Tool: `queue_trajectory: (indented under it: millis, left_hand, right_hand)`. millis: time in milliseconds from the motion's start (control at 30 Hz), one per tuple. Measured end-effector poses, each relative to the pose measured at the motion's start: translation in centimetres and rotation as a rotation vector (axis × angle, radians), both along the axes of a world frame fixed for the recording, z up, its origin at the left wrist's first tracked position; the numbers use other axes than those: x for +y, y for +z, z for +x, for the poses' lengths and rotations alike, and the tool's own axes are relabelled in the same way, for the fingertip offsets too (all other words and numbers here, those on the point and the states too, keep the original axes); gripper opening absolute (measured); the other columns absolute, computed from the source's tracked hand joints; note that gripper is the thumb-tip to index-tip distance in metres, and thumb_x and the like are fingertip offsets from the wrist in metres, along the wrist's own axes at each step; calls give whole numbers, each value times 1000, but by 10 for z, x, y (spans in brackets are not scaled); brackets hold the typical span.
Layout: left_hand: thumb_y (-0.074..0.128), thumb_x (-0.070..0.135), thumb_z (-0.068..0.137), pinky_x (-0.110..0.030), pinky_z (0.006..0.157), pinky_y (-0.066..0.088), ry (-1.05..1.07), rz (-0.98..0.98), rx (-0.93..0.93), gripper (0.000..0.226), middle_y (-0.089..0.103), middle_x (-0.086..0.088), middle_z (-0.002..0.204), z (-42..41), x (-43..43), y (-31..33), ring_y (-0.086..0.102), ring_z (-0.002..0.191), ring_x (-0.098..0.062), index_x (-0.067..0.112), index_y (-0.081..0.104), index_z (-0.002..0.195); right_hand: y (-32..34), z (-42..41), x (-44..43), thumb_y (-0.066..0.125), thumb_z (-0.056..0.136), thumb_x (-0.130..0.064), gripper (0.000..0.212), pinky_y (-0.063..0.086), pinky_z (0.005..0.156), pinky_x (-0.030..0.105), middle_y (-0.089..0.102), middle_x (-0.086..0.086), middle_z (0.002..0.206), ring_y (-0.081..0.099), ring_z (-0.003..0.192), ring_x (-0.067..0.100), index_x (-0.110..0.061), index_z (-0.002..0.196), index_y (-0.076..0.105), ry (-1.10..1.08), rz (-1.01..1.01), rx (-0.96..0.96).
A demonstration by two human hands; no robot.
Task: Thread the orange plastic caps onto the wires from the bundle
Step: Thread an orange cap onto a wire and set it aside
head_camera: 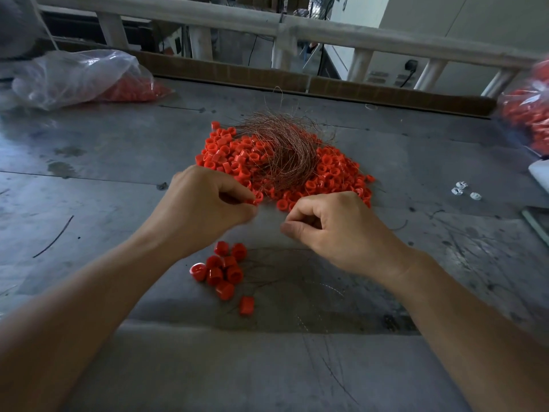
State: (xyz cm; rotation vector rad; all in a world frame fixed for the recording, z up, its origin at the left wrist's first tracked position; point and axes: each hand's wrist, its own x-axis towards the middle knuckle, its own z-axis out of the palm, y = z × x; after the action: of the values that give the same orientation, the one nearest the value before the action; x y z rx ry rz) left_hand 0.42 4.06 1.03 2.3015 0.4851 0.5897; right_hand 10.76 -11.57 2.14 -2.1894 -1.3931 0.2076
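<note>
The orange cap (258, 198) sits at the near edge of the cap pile (332, 171), below the wire bundle (285, 144), pinched by our left hand (208, 203). Our right hand (335, 227) lies just right of it, thumb against curled forefinger. We cannot tell whether it pinches a wire. Any wire end must travel leftward, we judge.

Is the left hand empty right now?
No, the left hand pinches a cap at its fingertips.

Glossy orange plastic caps (234, 150), thin coppery metal wires (285, 138), scuffed matt grey table (104, 179), clear crinkled plastic bag (80, 75)
</note>
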Motion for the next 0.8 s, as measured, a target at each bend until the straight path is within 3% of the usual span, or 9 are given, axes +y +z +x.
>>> queue_trajectory:
  millis: [67, 233, 367, 500, 600, 667, 800]
  left_hand:
    - [76, 20, 64, 1, 59, 43, -36, -73, -28, 17, 66, 23, 64, -6, -6, 5, 61, 66, 9, 34, 69, 70]
    - [65, 35, 57, -13, 67, 51, -168, -102, -33, 13, 68, 18, 74, -11, -23, 13, 63, 67, 4, 39, 67, 69]
    - [65, 31, 61, -23, 70, 52, -246, -42, -20, 15, 67, 12, 80, -12, -29, 12, 63, 71, -1, 33, 69, 75]
    - [67, 27, 62, -13, 66, 52, -236, -160, -112, 18, 70, 13, 77, -13, -26, 14, 65, 68, 1, 37, 69, 77]
    - [74, 15, 66, -13, 67, 53, -219, -279, -219, 23, 72, 11, 80, -13, -23, 16, 68, 69, -5, 32, 70, 81]
    - [72, 20, 60, -17, 67, 54, -232, -425, -270, 22, 73, 6, 80, -13, -21, 17, 69, 71, -11, 30, 73, 79]
    - [68, 30, 50, -24, 66, 57, -256, -559, -267, 37, 73, -2, 79, -9, -19, 13, 69, 71, -21, 27, 72, 86]
  right_hand:
    - [0, 0, 1, 65, 83, -25, 12, 45, 67, 12, 58, -16, 70, 56, 66, -1, -16, 90, 68, -13, 78, 4]
    - [-1, -2, 2, 65, 82, -12, 33, 40, 72, 8, 53, -12, 86, 50, 75, -1, -19, 115, 62, -2, 212, -41]
    - [-3, 0, 3, 65, 81, -14, 15, 44, 71, 16, 57, -2, 84, 55, 78, 8, -12, 95, 72, 58, 201, -50]
    - [-3, 1, 4, 64, 82, -12, 9, 42, 74, 11, 57, -6, 84, 55, 81, 6, -9, 89, 69, 51, 264, -30]
    - [3, 2, 1, 61, 84, -8, 9, 45, 69, 12, 61, -11, 77, 59, 75, 4, -16, 84, 64, 27, 425, 83]
    - [8, 4, -1, 59, 86, -9, 18, 49, 67, 17, 60, -13, 76, 60, 72, 7, -27, 83, 58, 12, 558, 108]
    - [15, 7, -5, 56, 87, -10, 17, 47, 62, 18, 60, -3, 79, 56, 66, 5, -27, 90, 56, -17, 749, -16]
